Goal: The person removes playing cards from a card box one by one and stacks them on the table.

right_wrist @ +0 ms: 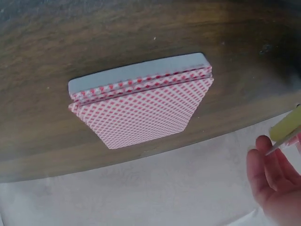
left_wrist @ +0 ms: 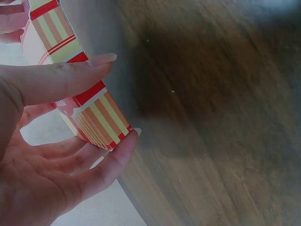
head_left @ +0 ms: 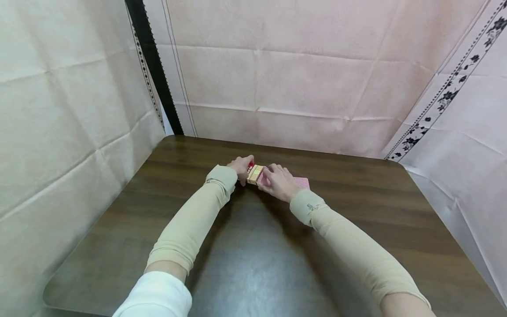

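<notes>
My left hand [head_left: 239, 166] grips a red and yellow striped playing-card box [head_left: 255, 174] by its left end. In the left wrist view, the thumb lies across the card box [left_wrist: 70, 49] and the other fingers hold its lower end. My right hand [head_left: 279, 182] is at the other end of the box; in the right wrist view its fingers [right_wrist: 277, 181] pinch a yellow part of it, mostly cut off by the frame edge. A deck of playing cards [right_wrist: 146, 110] with red-and-white diamond-patterned backs lies on the table beside the right hand, slightly uneven in its stack.
The dark wooden table [head_left: 245, 246] has rounded corners, and its far edge runs just beyond the hands. Pale cloth sheets [head_left: 301, 79] hang behind it and at both sides. A black strip [head_left: 156, 66] shows at the back left.
</notes>
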Motion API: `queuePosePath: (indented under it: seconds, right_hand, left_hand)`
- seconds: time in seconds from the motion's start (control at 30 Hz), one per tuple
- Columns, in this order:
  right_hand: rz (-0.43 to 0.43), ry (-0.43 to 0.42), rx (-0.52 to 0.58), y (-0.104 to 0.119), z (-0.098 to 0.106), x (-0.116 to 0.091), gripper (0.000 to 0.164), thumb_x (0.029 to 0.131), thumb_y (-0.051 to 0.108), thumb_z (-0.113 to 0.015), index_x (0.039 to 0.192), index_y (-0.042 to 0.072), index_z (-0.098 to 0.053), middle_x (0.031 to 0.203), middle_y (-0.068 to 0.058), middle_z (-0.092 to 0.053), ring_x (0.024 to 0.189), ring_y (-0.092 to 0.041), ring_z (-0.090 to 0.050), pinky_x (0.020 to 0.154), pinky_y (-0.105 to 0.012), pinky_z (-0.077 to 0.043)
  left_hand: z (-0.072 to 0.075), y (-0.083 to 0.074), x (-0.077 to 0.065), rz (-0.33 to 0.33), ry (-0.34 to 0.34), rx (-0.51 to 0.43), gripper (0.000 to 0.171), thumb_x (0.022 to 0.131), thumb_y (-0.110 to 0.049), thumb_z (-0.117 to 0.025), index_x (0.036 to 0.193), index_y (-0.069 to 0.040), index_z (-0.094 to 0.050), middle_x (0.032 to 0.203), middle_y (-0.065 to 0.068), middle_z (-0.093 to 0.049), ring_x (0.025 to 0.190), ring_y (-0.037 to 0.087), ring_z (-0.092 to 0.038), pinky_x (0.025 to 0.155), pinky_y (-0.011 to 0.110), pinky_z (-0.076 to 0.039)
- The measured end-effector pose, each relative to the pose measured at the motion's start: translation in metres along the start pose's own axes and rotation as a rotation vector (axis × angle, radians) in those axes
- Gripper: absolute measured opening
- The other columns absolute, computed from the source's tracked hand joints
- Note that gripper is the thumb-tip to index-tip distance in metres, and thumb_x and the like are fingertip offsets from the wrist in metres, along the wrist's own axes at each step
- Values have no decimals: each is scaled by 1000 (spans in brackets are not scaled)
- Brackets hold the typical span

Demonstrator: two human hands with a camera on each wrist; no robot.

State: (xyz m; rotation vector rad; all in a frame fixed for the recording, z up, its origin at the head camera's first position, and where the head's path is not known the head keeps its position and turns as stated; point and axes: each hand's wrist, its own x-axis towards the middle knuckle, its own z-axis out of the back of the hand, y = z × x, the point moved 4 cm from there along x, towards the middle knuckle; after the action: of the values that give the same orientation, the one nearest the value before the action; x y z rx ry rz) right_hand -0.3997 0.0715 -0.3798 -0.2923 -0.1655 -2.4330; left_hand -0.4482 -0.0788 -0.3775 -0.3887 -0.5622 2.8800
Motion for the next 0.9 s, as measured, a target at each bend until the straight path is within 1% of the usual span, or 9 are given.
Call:
queuePosePath:
  seconds: [0.13, 0.23, 0.4, 0.53, 0.67, 0.8, 0.9]
  right_hand:
    - [-37, 55, -29, -3, 0, -3, 55, 85, 35, -69, 131, 8, -53, 120, -17, -59, 112, -34, -53, 95, -48, -44]
    - [-56, 82, -43, -7, 1, -6, 57, 82, 33, -69, 132, 10, -51, 120, -17, -58, 111, -35, -52, 95, -47, -43]
    - [-72, 111, -46, -16, 4, -12, 58, 80, 32, -68, 131, 12, -49, 118, -16, -54, 108, -34, -52, 92, -46, -43]
    - [-104, 96, -35, -23, 7, -17, 58, 81, 32, -67, 132, 12, -48, 116, -16, -52, 105, -33, -53, 92, -46, -44]
    - [-155, 57, -30, -32, 9, -24, 55, 83, 34, -63, 131, 11, -48, 113, -18, -52, 101, -33, -53, 87, -47, -47]
    - [-212, 26, -61, -41, 7, -30, 53, 87, 39, -58, 129, 8, -48, 109, -21, -53, 99, -35, -53, 82, -49, -49]
    - [-265, 3, -95, -48, 6, -34, 55, 89, 43, -56, 130, 7, -46, 107, -22, -53, 99, -38, -54, 81, -51, -49]
  left_hand:
    - [-1, 6, 1, 22, 4, -10, 71, 64, 9, -81, 120, -16, -45, 115, 13, -55, 99, 28, -55, 74, 38, -49]
    - [1, 9, 1, 36, 3, -25, 72, 64, 8, -81, 120, -16, -45, 116, 12, -55, 99, 29, -54, 75, 39, -49]
    - [1, 11, 1, 38, 18, -39, 72, 65, 7, -82, 122, -15, -44, 118, 13, -54, 102, 29, -53, 80, 39, -48]
    - [3, 11, 0, 41, 7, -44, 72, 66, 6, -81, 123, -14, -43, 119, 13, -53, 104, 29, -53, 83, 40, -48]
    - [4, 10, 1, 48, 2, -44, 71, 66, 6, -81, 122, -15, -43, 118, 12, -53, 104, 29, -52, 85, 41, -47]
    - [3, 10, -2, 47, 18, -51, 70, 68, 5, -80, 124, -14, -42, 120, 13, -53, 105, 29, -52, 85, 40, -47]
    - [5, 9, -7, 42, 13, -60, 71, 67, 5, -80, 126, -12, -43, 120, 14, -53, 105, 30, -52, 86, 40, -47]
